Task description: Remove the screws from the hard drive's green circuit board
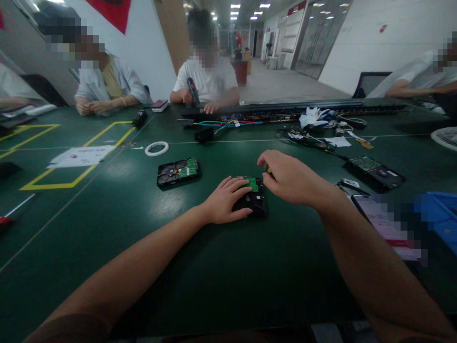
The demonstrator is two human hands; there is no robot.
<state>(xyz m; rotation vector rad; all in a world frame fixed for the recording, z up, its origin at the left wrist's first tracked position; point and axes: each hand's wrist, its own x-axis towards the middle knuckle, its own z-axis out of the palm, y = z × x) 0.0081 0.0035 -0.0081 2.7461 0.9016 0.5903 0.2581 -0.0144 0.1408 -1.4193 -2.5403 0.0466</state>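
My left hand [228, 200] lies with fingers stretched out over a hard drive [257, 204], covering its left part. The drive rests on the green table, with black casing and a green circuit board showing. To the right and just above it, my right hand [291, 178] is closed around a yellow-and-black tool handle [269, 170]. Most of that tool is hidden by the fingers, and its tip cannot be made out. Another hard drive [178, 172] lies to the left of my left hand, circuit board up. A third hard drive [374, 172] sits farther right.
A white tape roll [157, 148], cables [228, 124] and white gloves [316, 116] lie toward the back. On the right are a phone [385, 224] and a blue bin [441, 216]. Across the table a person holds a power screwdriver [193, 92]; other people sit at both sides.
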